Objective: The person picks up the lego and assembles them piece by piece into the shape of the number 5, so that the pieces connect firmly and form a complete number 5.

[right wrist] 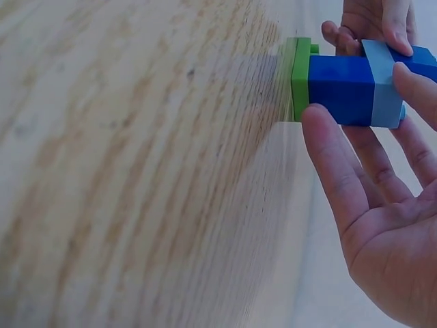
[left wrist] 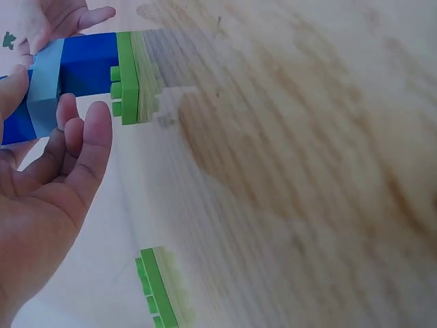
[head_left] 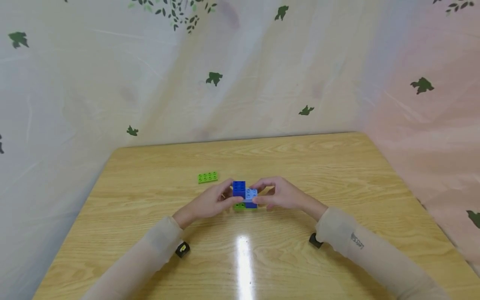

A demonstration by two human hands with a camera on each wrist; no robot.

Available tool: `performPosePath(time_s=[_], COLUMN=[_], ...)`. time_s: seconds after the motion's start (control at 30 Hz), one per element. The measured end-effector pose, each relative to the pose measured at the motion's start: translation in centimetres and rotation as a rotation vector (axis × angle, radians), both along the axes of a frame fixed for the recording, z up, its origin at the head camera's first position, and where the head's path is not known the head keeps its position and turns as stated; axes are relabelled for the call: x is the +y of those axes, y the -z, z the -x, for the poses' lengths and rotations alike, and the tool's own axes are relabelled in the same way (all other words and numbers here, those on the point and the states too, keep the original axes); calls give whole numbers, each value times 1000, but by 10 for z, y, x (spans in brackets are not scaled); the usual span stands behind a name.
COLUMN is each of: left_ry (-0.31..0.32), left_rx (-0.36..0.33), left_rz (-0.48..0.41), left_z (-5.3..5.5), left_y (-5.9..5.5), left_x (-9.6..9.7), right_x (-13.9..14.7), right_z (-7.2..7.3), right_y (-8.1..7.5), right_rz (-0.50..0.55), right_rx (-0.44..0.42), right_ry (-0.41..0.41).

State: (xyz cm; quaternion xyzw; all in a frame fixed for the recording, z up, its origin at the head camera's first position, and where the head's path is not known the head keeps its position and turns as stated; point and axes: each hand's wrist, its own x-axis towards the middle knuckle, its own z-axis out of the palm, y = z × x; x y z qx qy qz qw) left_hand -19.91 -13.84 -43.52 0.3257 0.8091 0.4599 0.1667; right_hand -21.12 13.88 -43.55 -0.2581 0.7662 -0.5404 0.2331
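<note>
Presumably because the light-blue brick (head_left: 251, 194) overhangs, left fingers (head_left: 230, 202) pinch the dark-blue top block (head_left: 239, 190) while right fingers (head_left: 264, 199) pinch the brick.

Behind the grip, two pale beige sleeves (head_left: 131, 260) are ending in cuffs (head_left: 163, 238); small black blocks (head_left: 316, 240) are projecting from their inner sides (the left one is showing a yellow spot (head_left: 183, 248)), while dark lettering (head_left: 357, 241) is marking the right sleeve (head_left: 390, 260) farther back.

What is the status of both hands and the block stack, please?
Left hand and right hand gripping block stack. Upright on green base. Loose green brick apart, farther back on left; seems out of the way.
</note>
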Motion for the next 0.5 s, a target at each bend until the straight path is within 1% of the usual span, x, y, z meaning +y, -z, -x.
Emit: performPosePath(time_s=[0.33,0.43,0.5], left_ry=[11,12,8], left_rx=[-24,-59,-106], left_rz=[-30,-40,-42], left_z=[-1,-2,-3], left_y=[1,0,-2], left_x=[0,0,0], right_x=[0,-1,-1], right_z=[0,0,0], right_y=[0,-1,-2], right_rz=[-12,-17,-18], right_rx=[-8,-16,-20], right_ry=[-2,-3,-5])
